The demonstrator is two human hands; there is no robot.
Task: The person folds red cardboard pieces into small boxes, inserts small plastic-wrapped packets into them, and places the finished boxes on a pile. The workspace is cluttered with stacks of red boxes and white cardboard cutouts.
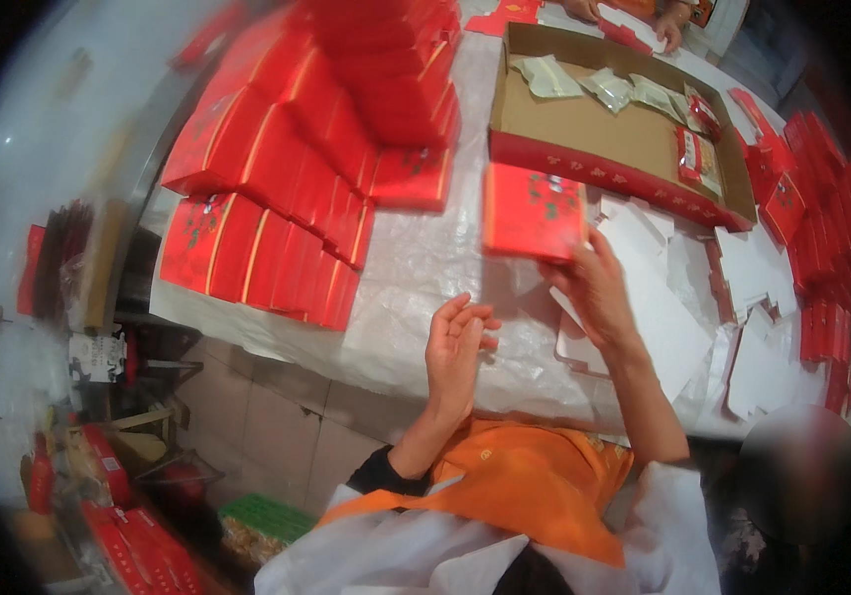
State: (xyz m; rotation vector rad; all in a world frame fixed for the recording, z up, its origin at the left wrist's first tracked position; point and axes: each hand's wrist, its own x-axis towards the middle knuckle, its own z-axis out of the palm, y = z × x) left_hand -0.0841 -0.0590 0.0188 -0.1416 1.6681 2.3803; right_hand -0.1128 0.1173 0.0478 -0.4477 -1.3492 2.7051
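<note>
My right hand [595, 290] grips a red printed cardboard box [533, 212] by its near right corner. The box is held above the table, in front of the large cardboard tray [567, 158]. My left hand [455, 353] is empty near the table's front edge, fingers loosely bent and apart. To its left stand stacked red boxes [291, 171] of the same look, in rows and tiers. Beneath and beside my right forearm lie flat, white-faced carton blanks [641, 297].
Inside the tray are several pale sachets [550, 77] and red-and-clear packets [695, 158]. More red boxes [816, 223] are piled at the right. Across the table, another person's hands [667, 33] are at a carton blank. A white plastic sheet [410, 297] covers the table.
</note>
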